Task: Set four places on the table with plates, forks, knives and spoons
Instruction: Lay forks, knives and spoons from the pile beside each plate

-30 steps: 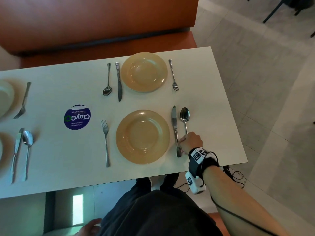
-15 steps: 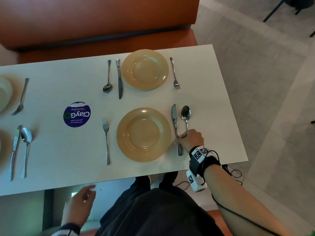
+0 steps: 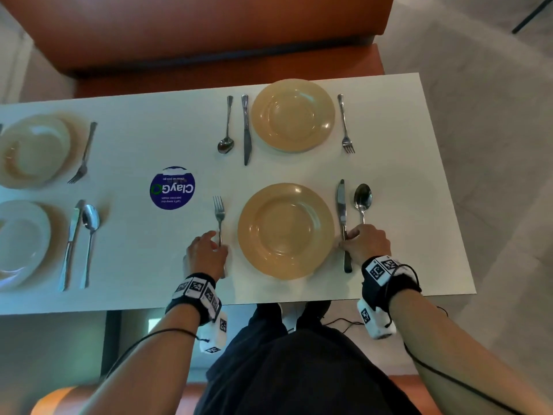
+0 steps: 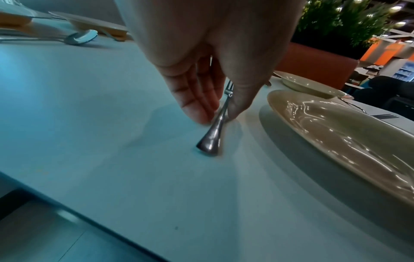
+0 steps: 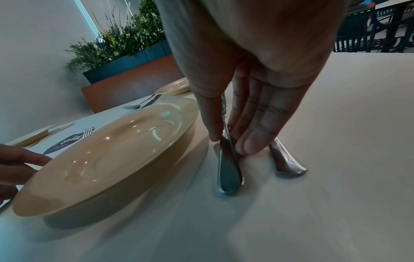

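The near yellow plate [image 3: 285, 230] lies on the white table [image 3: 419, 181] between a fork [image 3: 220, 217] on its left and a knife [image 3: 341, 205] and spoon [image 3: 362, 199] on its right. My left hand [image 3: 217, 250] pinches the fork's handle [image 4: 215, 131] between thumb and fingertips [image 4: 199, 115], and the fork stays flat on the table. My right hand [image 3: 348, 239] pinches the knife handle [image 5: 228, 170] the same way. The spoon handle [image 5: 289, 163] lies just beyond its fingers [image 5: 248, 143]. The far place has a plate [image 3: 292, 115], spoon [image 3: 226, 136], knife [image 3: 246, 130] and fork [image 3: 345, 127].
Two more plates [image 3: 33, 151] [image 3: 21, 244] with cutlery lie at the table's left end. A round blue sticker [image 3: 172, 188] is stuck mid-table. An orange bench [image 3: 209, 31] runs along the far side. The table's right edge drops to tiled floor.
My left hand came up from below the table edge and took hold of the fork handle. My right hand stayed at the knife handle.
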`<state>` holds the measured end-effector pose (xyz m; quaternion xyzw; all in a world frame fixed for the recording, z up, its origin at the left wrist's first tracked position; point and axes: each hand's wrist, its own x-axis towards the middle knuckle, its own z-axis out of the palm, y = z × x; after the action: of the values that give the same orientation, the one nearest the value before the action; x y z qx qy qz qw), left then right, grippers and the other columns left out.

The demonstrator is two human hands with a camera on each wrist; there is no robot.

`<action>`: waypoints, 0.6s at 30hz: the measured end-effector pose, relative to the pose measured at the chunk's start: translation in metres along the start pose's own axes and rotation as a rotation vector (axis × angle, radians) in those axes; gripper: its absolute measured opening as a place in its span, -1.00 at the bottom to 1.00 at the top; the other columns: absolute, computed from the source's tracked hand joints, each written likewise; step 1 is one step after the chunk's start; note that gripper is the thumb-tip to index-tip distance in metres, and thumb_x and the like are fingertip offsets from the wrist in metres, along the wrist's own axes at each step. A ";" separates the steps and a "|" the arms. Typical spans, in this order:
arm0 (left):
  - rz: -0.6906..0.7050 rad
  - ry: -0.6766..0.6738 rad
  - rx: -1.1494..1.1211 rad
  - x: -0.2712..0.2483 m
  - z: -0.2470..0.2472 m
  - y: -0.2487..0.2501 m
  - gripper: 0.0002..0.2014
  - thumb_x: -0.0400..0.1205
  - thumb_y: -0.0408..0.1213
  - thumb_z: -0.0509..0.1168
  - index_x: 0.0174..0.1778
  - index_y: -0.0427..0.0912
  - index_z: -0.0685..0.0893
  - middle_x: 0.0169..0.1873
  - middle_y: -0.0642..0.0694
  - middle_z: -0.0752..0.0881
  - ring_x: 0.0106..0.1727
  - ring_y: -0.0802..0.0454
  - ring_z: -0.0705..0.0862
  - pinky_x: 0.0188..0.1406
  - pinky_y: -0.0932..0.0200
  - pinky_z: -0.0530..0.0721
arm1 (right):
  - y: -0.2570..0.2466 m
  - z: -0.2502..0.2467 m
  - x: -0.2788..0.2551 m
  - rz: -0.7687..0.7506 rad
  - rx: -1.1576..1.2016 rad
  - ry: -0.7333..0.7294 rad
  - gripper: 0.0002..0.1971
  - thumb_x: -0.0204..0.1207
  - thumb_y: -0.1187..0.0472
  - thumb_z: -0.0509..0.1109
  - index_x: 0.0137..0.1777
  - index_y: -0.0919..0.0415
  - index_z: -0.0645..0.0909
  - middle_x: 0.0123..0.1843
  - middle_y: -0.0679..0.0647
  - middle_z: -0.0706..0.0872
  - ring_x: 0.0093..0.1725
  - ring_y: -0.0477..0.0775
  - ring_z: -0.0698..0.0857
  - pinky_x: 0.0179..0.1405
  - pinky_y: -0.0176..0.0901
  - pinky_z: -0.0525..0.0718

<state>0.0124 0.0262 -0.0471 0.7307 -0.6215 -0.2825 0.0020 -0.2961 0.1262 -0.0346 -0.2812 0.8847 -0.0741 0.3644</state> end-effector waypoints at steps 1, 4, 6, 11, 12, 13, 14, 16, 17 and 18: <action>0.005 0.000 0.002 0.002 0.003 0.000 -0.59 0.60 -0.15 0.34 0.39 -0.03 0.60 0.13 -0.08 0.75 0.15 -0.10 0.68 0.19 0.01 0.59 | 0.000 0.000 0.000 0.002 0.000 -0.001 -0.86 0.42 0.09 0.57 -0.08 0.09 0.79 -0.09 0.13 0.80 -0.15 0.17 0.67 -0.03 -0.14 0.64; 0.020 -0.003 0.001 0.006 0.005 0.005 -0.63 0.59 -0.20 0.34 0.35 -0.01 0.64 0.09 -0.07 0.77 0.11 -0.09 0.70 0.17 0.01 0.62 | 0.000 0.001 0.001 0.003 -0.011 0.005 -0.86 0.42 0.09 0.56 -0.05 0.08 0.78 -0.02 0.14 0.81 -0.16 0.14 0.61 -0.07 -0.19 0.54; 0.032 -0.002 -0.003 0.008 0.006 0.009 -0.63 0.60 -0.21 0.34 0.34 -0.01 0.65 0.07 -0.06 0.77 0.10 -0.08 0.70 0.17 0.02 0.63 | 0.000 0.000 0.001 0.007 -0.011 0.005 -0.87 0.43 0.10 0.56 -0.06 0.09 0.78 -0.02 0.15 0.81 -0.16 0.15 0.60 -0.08 -0.20 0.53; 0.055 -0.004 -0.006 0.010 0.005 0.013 -0.65 0.61 -0.21 0.33 0.33 -0.01 0.66 0.05 -0.07 0.76 0.07 -0.08 0.70 0.14 0.05 0.62 | -0.002 -0.003 -0.001 0.015 -0.010 -0.002 -0.92 0.43 0.14 0.56 -0.14 0.13 0.77 -0.06 0.18 0.81 -0.18 0.17 0.60 -0.11 -0.20 0.52; 0.061 -0.003 -0.002 0.011 0.005 0.013 -0.65 0.61 -0.21 0.33 0.34 -0.01 0.65 0.05 -0.07 0.76 0.07 -0.08 0.70 0.14 0.05 0.62 | -0.002 -0.003 -0.001 0.016 -0.011 -0.006 -0.91 0.42 0.15 0.56 -0.14 0.14 0.77 -0.08 0.19 0.80 -0.19 0.17 0.60 -0.12 -0.20 0.52; 0.065 -0.005 0.002 0.011 0.005 0.012 -0.65 0.61 -0.20 0.33 0.34 -0.01 0.65 0.06 -0.08 0.76 0.08 -0.08 0.70 0.15 0.04 0.61 | -0.003 -0.003 -0.001 0.017 -0.011 -0.010 -0.91 0.42 0.16 0.56 -0.15 0.16 0.78 -0.09 0.19 0.80 -0.19 0.18 0.61 -0.12 -0.20 0.53; 0.069 -0.007 0.007 0.011 0.005 0.012 -0.64 0.62 -0.20 0.33 0.35 -0.01 0.64 0.05 -0.07 0.76 0.09 -0.08 0.70 0.16 0.03 0.62 | -0.003 -0.003 -0.001 0.018 -0.009 -0.012 -0.91 0.41 0.16 0.56 -0.15 0.16 0.78 -0.09 0.18 0.80 -0.19 0.18 0.61 -0.12 -0.19 0.53; 0.079 -0.009 0.013 0.011 0.006 0.012 -0.64 0.61 -0.19 0.33 0.35 -0.01 0.65 0.03 -0.06 0.76 0.08 -0.07 0.70 0.15 0.03 0.62 | -0.004 -0.003 -0.002 0.022 -0.009 -0.012 -0.92 0.40 0.16 0.57 -0.17 0.14 0.77 -0.08 0.18 0.81 -0.17 0.19 0.63 -0.12 -0.19 0.55; 0.083 -0.010 0.011 0.010 0.006 0.011 -0.64 0.61 -0.18 0.33 0.35 -0.01 0.65 0.02 -0.06 0.76 0.06 -0.06 0.70 0.14 0.04 0.63 | -0.004 -0.003 -0.002 0.023 -0.010 -0.015 -0.93 0.40 0.16 0.57 -0.19 0.13 0.75 -0.08 0.18 0.81 -0.16 0.20 0.65 -0.12 -0.19 0.55; 0.086 -0.009 0.007 0.010 0.007 0.011 -0.64 0.61 -0.19 0.34 0.34 0.00 0.66 0.01 -0.05 0.76 0.05 -0.06 0.71 0.13 0.04 0.63 | -0.004 -0.003 -0.002 0.024 -0.010 -0.018 -0.93 0.39 0.16 0.57 -0.22 0.11 0.74 -0.08 0.18 0.81 -0.14 0.22 0.67 -0.11 -0.18 0.55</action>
<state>0.0001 0.0170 -0.0526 0.7020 -0.6534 -0.2832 0.0087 -0.2953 0.1236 -0.0297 -0.2731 0.8850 -0.0630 0.3718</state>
